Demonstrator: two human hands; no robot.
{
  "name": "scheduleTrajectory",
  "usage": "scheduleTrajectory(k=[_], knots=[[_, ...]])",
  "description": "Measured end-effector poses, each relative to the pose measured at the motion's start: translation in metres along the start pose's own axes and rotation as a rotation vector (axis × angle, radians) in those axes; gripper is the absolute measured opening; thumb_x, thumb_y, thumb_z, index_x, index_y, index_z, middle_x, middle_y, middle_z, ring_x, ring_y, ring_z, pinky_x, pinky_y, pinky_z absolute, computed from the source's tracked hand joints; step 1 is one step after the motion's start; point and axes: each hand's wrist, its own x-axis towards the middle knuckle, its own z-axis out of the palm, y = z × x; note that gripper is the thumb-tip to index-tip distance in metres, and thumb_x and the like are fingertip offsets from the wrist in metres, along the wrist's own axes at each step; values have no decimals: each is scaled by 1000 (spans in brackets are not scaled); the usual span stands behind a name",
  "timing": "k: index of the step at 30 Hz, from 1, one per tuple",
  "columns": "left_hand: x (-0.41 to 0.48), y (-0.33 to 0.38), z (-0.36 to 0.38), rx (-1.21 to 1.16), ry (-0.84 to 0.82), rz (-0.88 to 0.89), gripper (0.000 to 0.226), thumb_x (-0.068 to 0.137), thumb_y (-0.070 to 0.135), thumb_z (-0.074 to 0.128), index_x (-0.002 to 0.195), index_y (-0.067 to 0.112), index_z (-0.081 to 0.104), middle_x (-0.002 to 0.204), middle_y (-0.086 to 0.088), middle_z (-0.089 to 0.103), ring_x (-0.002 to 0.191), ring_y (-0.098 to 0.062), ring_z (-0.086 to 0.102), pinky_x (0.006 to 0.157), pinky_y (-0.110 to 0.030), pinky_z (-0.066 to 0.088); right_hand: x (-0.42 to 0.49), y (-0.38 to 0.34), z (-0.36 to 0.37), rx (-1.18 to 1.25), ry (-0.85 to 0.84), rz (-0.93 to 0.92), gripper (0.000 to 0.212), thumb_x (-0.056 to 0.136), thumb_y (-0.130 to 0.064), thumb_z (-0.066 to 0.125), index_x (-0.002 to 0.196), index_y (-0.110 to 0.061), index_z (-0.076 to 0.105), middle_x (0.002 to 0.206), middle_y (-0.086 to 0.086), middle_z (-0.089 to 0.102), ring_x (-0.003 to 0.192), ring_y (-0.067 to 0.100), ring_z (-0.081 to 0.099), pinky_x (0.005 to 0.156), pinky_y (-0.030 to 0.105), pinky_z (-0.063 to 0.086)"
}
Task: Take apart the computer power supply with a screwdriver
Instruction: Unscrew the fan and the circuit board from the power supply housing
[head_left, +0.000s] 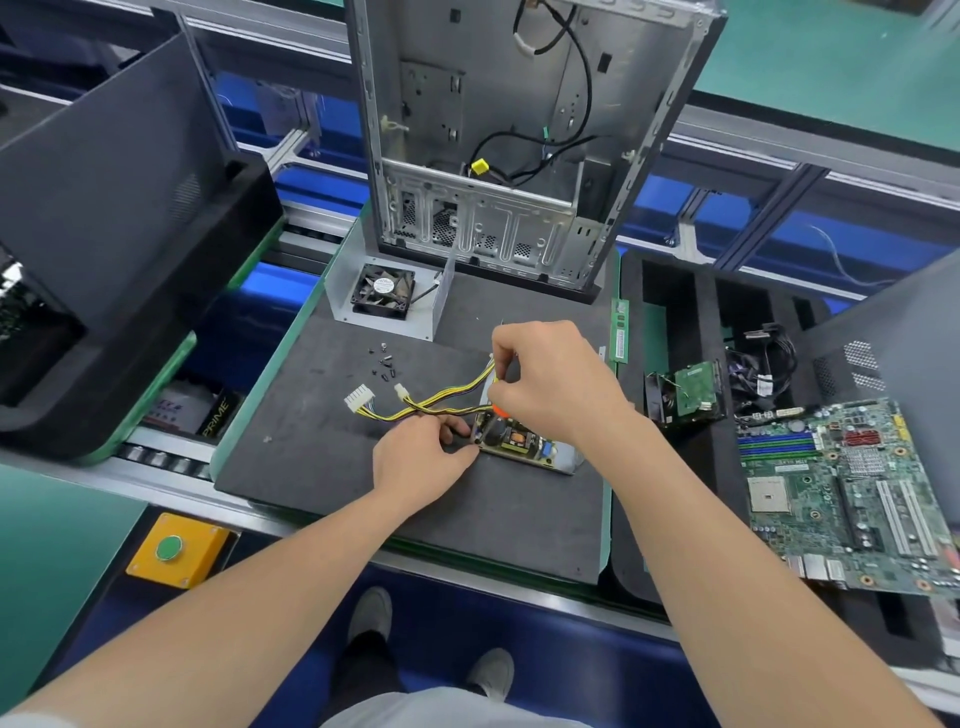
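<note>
Right hand (550, 384) curled tight round the orange-handled screwdriver (501, 410); only a bit of handle shows below the fingers, tip hidden. Left hand (421, 457) pinches the left end of the opened grey-metal power supply with green circuit board (524, 441), which lies flat directly under the right hand.

Yellow-and-black wire bundle with white plugs (415, 408) runs out leftward, beyond the left hand.

Dark grey foam mat (311, 467): bare ground left of and nearer than the left hand. Its right edge is just past the right wrist, black foam tray (675, 467) just beside it.

Small dark loose screws (384, 361) lie beyond the left hand, apart from it. Black fan in a grey metal cover (384, 291) and upright bare-metal computer case (519, 130) stand farther off.
</note>
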Motion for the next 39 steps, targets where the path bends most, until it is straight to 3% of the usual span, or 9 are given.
scheduleTrajectory(k=[12, 25, 29, 33, 35, 37, 39], knots=[[-1, 2, 2, 5, 21, 5, 18, 78, 64, 65, 83, 47, 65, 75, 28, 59, 78, 2, 57, 57, -13, 34, -1, 5, 3, 19, 42, 38, 10, 77, -20, 69, 78, -25, 60, 74, -11, 58, 79, 25, 61, 53, 25, 34], [0, 0, 4, 20, 33, 10, 20, 79, 67, 64, 84, 48, 62, 74, 30, 57, 75, 2, 54, 55, -13, 33, 0, 1, 0, 14, 17, 7, 13, 78, -17, 67, 78, -25, 57, 80, -6, 61, 82, 28, 60, 67, 37, 54], [0, 1, 4, 19, 34, 5, 19, 77, 67, 63, 81, 48, 61, 73, 29, 56, 76, 0, 54, 56, -13, 32, 3, 2, -3, -16, -74, -54, 21, 78, -12, 67, 77, -28, 53, 81, -10, 57, 84, 25, 59, 68, 39, 56], [0, 2, 4, 38, 33, 1, 20, 78, 66, 64, 81, 47, 62, 73, 29, 56, 77, 0, 53, 57, -17, 34, 9, 5, -7, -62, -159, -125, 22, 79, -10, 70, 85, -27, 57, 81, -13, 53, 86, 22, 59, 66, 39, 56], [0, 2, 5, 30, 32, 3, 18, 77, 64, 64, 79, 47, 60, 73, 28, 56, 77, 0, 54, 58, -20, 37, 11, 2, -3, -79, -113, -111, 15, 85, -20, 68, 89, -21, 54, 83, -5, 54, 85, 28, 60, 66, 41, 55], [-1, 1, 4, 26, 29, 5, 16, 78, 62, 64, 79, 47, 59, 75, 26, 58, 80, -1, 56, 63, -24, 41, 13, -4, 4, -148, -43, -85, 21, 96, -33, 60, 89, -17, 50, 86, 2, 53, 83, 34, 58, 65, 39, 50], [-2, 0, 5, 33, 24, 13, 15, 79, 61, 64, 82, 46, 60, 77, 26, 59, 83, -1, 57, 67, -25, 44, 17, -10, 9, -222, -30, -95, 19, 102, -31, 53, 93, -16, 49, 90, 6, 51, 84, 37, 57, 65, 36, 42]])
